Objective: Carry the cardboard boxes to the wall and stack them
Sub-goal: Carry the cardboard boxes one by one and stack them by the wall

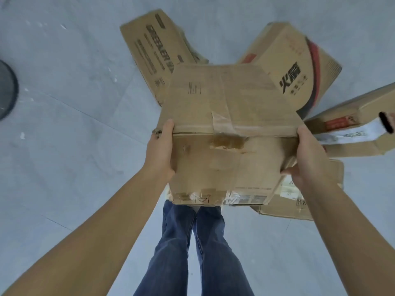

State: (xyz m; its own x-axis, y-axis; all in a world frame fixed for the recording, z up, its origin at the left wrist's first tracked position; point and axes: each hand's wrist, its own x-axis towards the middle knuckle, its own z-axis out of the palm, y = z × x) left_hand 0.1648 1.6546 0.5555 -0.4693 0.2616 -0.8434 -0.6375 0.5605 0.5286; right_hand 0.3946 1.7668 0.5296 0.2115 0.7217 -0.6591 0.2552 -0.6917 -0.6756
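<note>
A worn, taped cardboard box (230, 129) is held in front of me, above my legs. My left hand (161, 150) grips its left side, thumb on the near face. My right hand (310, 159) grips its right side, thumb on the near face, fingers hidden behind the box. On the floor beyond lie a box with black print (149, 52) at the back left, a box with a red stripe (299, 65) at the back right, a long flat box (350, 124) at the right, and a flattened box (299, 206) under my right wrist.
Grey tiled floor (74, 124) spreads to the left and in front of my jeans-clad legs (192, 253). A dark round object (6, 88) sits at the left edge. The floor boxes crowd the right and far side.
</note>
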